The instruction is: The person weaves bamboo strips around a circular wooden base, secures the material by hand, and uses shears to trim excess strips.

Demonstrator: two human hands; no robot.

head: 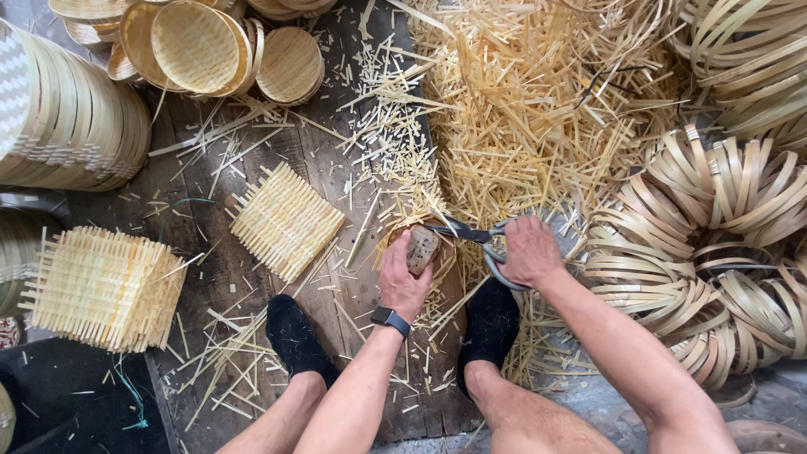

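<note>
Both bare forearms are reaching forward from the bottom edge, angling inward. The left hand (403,273) is curling palm-down, fingers wrapping forward, a dark watch sitting on its wrist. The right hand (528,250) is clenching just beside it, knuckles up, fingers bent tight, thumb pointing left.

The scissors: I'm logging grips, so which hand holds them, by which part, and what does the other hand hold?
The right hand holds the scissors by their handle loops; the left hand presses a stone-like block from its side.
</note>
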